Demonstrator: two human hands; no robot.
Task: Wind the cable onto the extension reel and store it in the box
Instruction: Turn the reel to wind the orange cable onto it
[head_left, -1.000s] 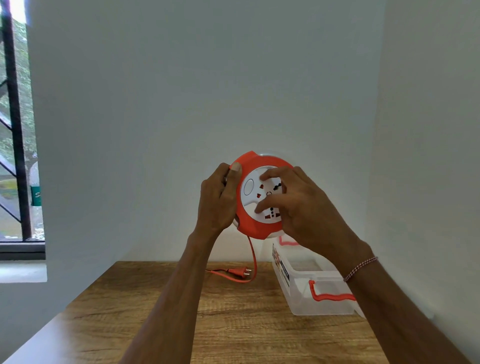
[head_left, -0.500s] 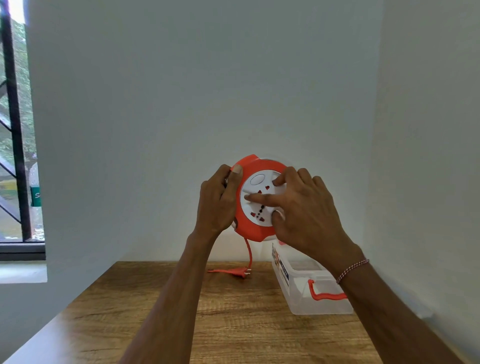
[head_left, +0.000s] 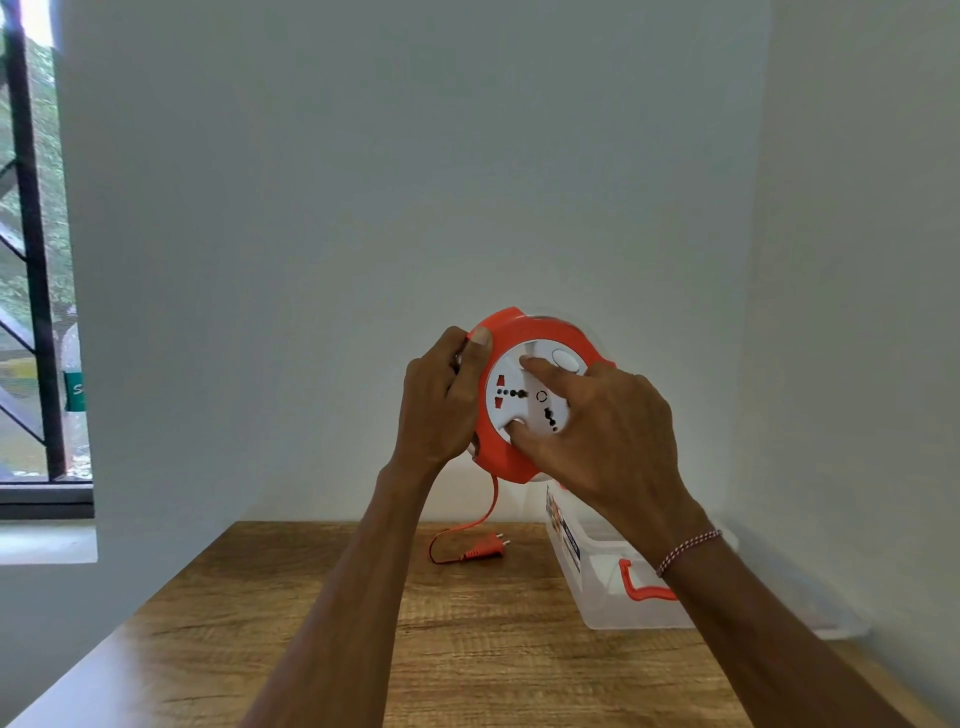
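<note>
A round orange plastic extension reel (head_left: 524, 400) with a white socket face is held upright in the air at the centre of the frame, above the far edge of a wooden table (head_left: 467, 649). The left hand (head_left: 441, 400) grips the reel's left rim, fingers curled round behind it and the thumb lying flat across the orange edge. The right hand (head_left: 602, 431) rests on the white face, its fingers (head_left: 540, 371) spread: the index fingertip presses near the top of the disc, beside a round white button, and the thumb tip presses near the disc's lower edge. A red-and-white thread bracelet (head_left: 688, 551) circles the right wrist.

A thin orange cable (head_left: 491, 504) hangs from the bottom of the reel, loops on the table, and ends in an orange two-pin plug (head_left: 485, 551) lying flat just below the reel. At the lower right, beside the plug, a clear plastic storage box (head_left: 602, 603) with an orange latch handle stands on the table, partly hidden by the right forearm. A black-barred window (head_left: 31, 260) fills the left edge of the frame.
</note>
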